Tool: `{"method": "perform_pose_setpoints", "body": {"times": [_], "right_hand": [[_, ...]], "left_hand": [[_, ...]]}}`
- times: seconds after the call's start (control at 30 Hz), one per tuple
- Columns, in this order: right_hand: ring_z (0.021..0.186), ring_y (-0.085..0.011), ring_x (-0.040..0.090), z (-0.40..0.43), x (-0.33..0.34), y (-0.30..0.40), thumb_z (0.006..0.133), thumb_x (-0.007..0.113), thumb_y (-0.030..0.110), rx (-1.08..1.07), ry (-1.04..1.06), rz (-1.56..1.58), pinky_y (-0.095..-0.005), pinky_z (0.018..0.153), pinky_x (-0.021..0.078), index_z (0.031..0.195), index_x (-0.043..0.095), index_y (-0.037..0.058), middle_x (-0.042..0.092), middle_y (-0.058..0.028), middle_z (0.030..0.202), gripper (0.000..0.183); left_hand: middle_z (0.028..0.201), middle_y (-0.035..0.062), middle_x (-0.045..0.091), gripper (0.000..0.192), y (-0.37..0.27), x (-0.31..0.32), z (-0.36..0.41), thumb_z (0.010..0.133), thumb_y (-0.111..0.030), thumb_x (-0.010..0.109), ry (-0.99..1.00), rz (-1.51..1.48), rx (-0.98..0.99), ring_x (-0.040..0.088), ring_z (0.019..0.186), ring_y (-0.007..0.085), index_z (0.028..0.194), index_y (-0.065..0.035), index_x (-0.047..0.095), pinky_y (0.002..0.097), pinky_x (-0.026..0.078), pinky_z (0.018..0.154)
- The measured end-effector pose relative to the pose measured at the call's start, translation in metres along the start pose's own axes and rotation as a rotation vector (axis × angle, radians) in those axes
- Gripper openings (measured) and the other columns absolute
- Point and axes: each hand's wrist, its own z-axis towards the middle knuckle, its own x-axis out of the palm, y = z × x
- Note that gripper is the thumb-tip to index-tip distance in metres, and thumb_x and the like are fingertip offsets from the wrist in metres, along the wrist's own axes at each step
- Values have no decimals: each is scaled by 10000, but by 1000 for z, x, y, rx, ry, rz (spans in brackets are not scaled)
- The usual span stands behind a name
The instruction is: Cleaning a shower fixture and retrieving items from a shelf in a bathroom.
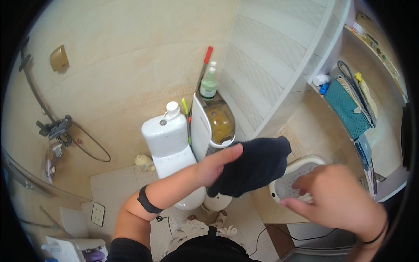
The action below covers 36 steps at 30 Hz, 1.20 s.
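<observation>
A dark, folded cloth item, perhaps a sock or small towel, is held up in front of me. My left hand grips its left end, with the thumb on top. To the right of the cloth, my right hand is raised with its fingers apart and nothing between them. Behind and below that hand stands a white and grey basin with small holes. Some of its inside is hidden by the hand.
A white toilet stands ahead, beside a white cabinet with a clear brown lid and a green pump bottle on it. Wall shelves at right hold a teal basket. A black cable trails at lower right.
</observation>
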Motion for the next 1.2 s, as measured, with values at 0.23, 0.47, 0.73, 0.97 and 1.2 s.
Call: {"method": "perform_pose_setpoints", "body": {"times": [0.23, 0.47, 0.73, 0.97, 1.2], "right_hand": [[908, -237, 704, 57, 207, 21, 882, 775, 322, -32, -24, 779, -350, 798, 538, 1167, 651, -18, 719, -153, 1002, 461], [1006, -232, 630, 43, 306, 92, 867, 765, 84, -207, -303, 1245, -339, 901, 485, 1079, 673, -15, 684, -110, 1067, 252], [1113, -184, 618, -6, 366, 167, 841, 774, 16, -265, -27, 1255, -311, 986, 458, 1121, 580, 0, 679, -99, 1101, 341], [1022, -230, 645, -16, 374, 251, 793, 816, 29, -301, -47, 1400, -363, 869, 510, 1386, 452, 20, 683, -111, 1090, 696], [951, -322, 604, 31, 382, 325, 688, 804, 32, -559, -32, 590, -398, 833, 499, 1040, 711, 81, 619, -124, 999, 368]], "left_hand": [[1526, 112, 435, 957, 85, 5, -109, 936, -704, 525, -128, 69, -64, 424, 1391, 183, 1578, -34, 291, 338, 314, 1164], [1307, 53, 623, 449, 119, 51, -227, 984, -163, 673, -634, 392, -69, 572, 1210, 148, 1388, -21, 537, 324, 448, 1048], [1158, 61, 696, 401, 181, 123, -340, 863, -14, 761, -1139, 465, -179, 628, 1071, 126, 1234, 28, 615, 305, 510, 960], [1198, 71, 677, 605, 173, 153, -422, 837, 46, 752, -1287, 428, -197, 631, 1060, 132, 1383, -25, 501, 311, 523, 906], [1275, 108, 606, 662, 157, 143, -509, 867, 10, 717, -1381, 759, -352, 605, 1134, 173, 1462, -108, 453, 353, 509, 923]]}}
